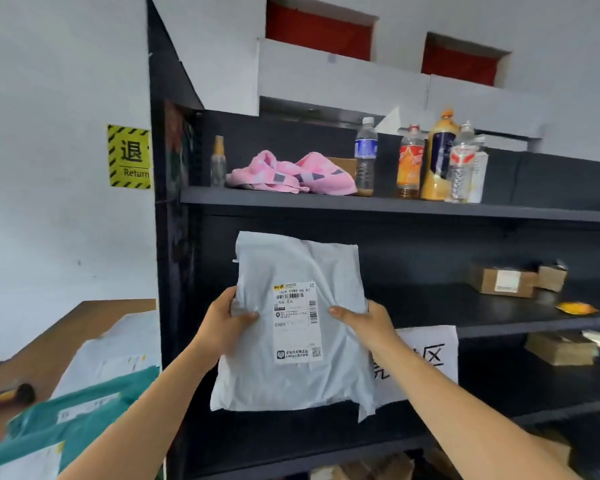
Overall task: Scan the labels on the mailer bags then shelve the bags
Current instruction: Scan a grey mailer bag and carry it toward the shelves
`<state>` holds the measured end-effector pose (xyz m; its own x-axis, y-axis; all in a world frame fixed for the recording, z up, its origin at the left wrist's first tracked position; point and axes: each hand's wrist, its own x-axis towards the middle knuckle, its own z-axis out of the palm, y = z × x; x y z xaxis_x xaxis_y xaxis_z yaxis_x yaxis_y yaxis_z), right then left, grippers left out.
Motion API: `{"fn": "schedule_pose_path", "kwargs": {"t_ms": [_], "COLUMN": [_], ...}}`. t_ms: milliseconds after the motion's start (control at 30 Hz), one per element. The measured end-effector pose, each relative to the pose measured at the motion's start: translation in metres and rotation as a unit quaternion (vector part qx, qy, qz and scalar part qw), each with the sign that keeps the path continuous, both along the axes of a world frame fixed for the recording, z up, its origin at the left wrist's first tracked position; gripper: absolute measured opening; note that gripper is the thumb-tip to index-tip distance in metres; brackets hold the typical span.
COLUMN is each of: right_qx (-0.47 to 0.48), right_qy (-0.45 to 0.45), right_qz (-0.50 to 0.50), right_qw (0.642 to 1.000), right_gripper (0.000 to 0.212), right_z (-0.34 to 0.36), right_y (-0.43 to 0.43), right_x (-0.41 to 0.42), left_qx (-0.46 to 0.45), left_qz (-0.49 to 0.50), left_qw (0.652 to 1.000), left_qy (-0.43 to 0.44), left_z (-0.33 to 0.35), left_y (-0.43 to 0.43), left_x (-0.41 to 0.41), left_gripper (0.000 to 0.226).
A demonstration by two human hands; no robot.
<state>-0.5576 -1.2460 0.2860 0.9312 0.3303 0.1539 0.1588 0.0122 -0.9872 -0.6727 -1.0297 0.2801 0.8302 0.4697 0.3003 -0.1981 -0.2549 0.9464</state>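
Grey mailer bag [284,382], one, held before the dark shelf unit [395,204].
We record its long axis upright, label [297,320] facing us; left hand [222,323] and right hand [364,322] each clamp one side edge.

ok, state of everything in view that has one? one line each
grey mailer bag, held upright, not shelved yet
label, facing the camera
left hand, grips the bag's left edge
right hand, grips the bag's right edge
teal mailer bag, lying on the table
pink towel, crumpled on the top shelf
bottles, upright, capped
cardboard box, closed, on the middle shelf
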Motion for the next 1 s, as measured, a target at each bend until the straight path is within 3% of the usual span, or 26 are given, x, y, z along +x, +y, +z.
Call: {"fn": "schedule_pose_path", "kwargs": {"t_ms": [233,300,400,500,567,667,767,900,1000], "right_qx": [0.015,-0.003,-0.048,-0.111,-0.099,-0.08,-0.12,-0.159,-0.184], "right_qy": [0.066,0.067,0.071,0.099,0.135,0.142,0.107,0.026,-0.041], "right_qz": [0.018,0.02,0.024,0.007,0.002,0.01,0.042,0.085,0.107], "right_qw": [0.998,0.998,0.996,0.989,0.986,0.987,0.986,0.983,0.976], "right_gripper": [0.045,0.034,0.021,0.011,0.014,0.019,0.022,0.021,0.017], "right_z": [-0.003,0.004,0.001,-0.017,-0.024,-0.019,-0.011,0.002,0.004], "right_y": [0.115,0.142,0.17,0.18,0.178,0.167,0.151,0.124,0.098], "right_x": [0.113,0.145,0.182,0.208,0.219,0.221,0.199,0.14,0.086], "left_qx": [0.035,0.046,0.109,0.178,0.224,0.253,0.258,0.307,0.357], "left_qz": [0.142,0.186,0.258,0.25,0.243,0.274,0.269,0.191,0.2], "left_qw": [0.989,0.981,0.956,0.933,0.907,0.888,0.902,0.92,0.893], "left_qy": [0.003,0.019,0.082,0.188,0.261,0.27,0.217,0.155,0.185], "left_z": [0.006,0.008,0.003,-0.016,-0.029,-0.031,-0.014,0.008,0.004], "left_y": [0.08,0.105,0.143,0.17,0.176,0.167,0.143,0.096,0.052], "left_x": [0.087,0.116,0.151,0.169,0.17,0.166,0.156,0.123,0.076], "left_gripper": [0.024,0.024,0.02,0.028,0.028,0.024,0.027,0.028,0.039]}}
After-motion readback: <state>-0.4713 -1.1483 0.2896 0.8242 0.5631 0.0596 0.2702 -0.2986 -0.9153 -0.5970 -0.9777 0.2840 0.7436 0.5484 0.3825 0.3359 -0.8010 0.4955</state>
